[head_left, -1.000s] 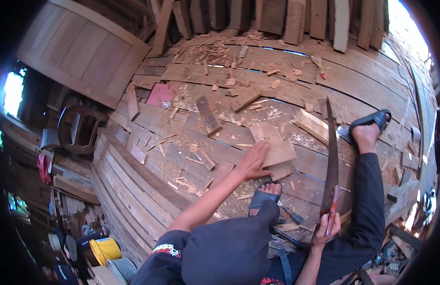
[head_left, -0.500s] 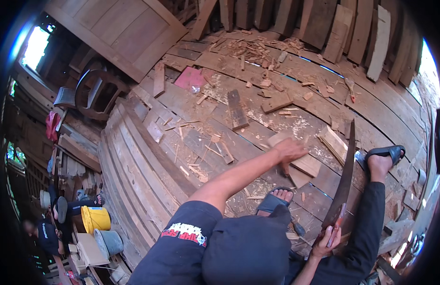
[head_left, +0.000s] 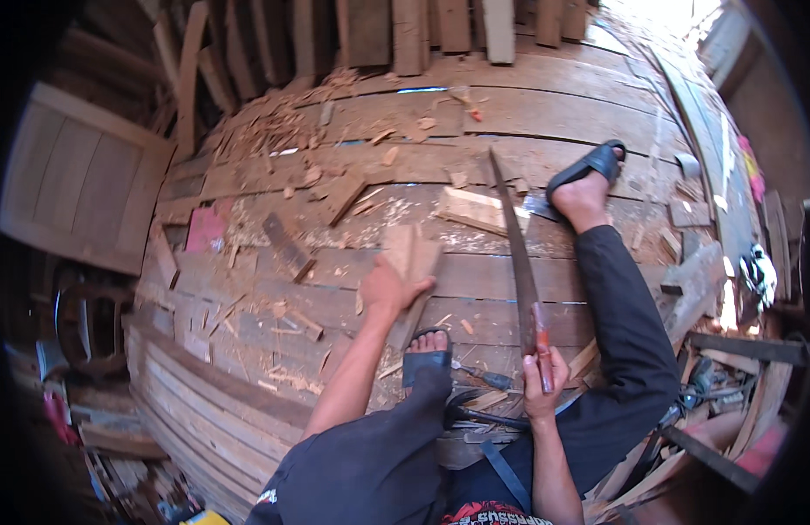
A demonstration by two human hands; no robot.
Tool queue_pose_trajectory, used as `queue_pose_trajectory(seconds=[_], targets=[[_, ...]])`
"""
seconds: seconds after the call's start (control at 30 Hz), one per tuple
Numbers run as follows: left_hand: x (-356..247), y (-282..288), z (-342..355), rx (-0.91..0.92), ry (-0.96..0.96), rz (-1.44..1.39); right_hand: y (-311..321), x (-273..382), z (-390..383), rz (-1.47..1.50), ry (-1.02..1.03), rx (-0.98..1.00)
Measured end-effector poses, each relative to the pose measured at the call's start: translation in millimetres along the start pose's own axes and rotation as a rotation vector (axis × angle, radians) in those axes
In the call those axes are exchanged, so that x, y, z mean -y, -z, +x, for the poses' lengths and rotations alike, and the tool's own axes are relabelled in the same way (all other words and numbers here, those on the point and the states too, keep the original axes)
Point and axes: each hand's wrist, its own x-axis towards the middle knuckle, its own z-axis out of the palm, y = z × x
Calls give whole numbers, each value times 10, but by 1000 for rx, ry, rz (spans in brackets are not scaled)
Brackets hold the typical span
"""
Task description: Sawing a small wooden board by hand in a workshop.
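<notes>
- Holding wood and saw: left hand (head_left: 386,290) on a wooden block (head_left: 414,250), right hand (head_left: 542,385) on a handsaw (head_left: 520,254).
- Left grip closed over the near part of the block, thumb lying along its right side; ends of the other fingers hard to make out.
- Block sits ahead of the left foot (head_left: 428,357), left of the saw. Second, darker wood piece (head_left: 410,320) reaches from below the block toward that foot.
- Right grip wrapped around the saw's reddish-brown handle; blade slants up and slightly left, tip pointing away from the body. Cannot tell whether the blade touches the floor (head_left: 562,284).
- Right foot (head_left: 587,194), in a dark sandal, planted beyond and right of the handle.
- Pale wood piece (head_left: 471,209) beyond the block; blade crosses its right end in view.
- Dark short board (head_left: 287,248) left of the block; pink sheet (head_left: 206,227) farther left.
- Dark-handled tool (head_left: 492,379) between left foot and right hand.
- Wood chips (head_left: 282,127) scattered toward the upright boards (head_left: 409,37); panelled door (head_left: 81,171) at far left, stacked planks (head_left: 191,416) nearer.
</notes>
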Motion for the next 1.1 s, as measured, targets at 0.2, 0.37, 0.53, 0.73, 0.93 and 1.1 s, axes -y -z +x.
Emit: queue_pose_trajectory(seconds=[0.2,0.37,0.53,0.73,0.93,1.1], targets=[[481,-20,163,-97,172,-94,-105,120,28,-88,-39,-37],[510,-159,46,-150,-7,-111,-98,149,31,37,-92,8],[686,-286,-8,-288,-140,-86,-65,73,-23,10,-2,74],[759,-297,-11,-375,-443,-60,-1,234,-126,-49,18,156],[780,-258,206,-296,-687,-273,-377,491,-166,-124,97,231],[640,-225,210,-272,-617,-63,-909,444,-194,-174,120,258]])
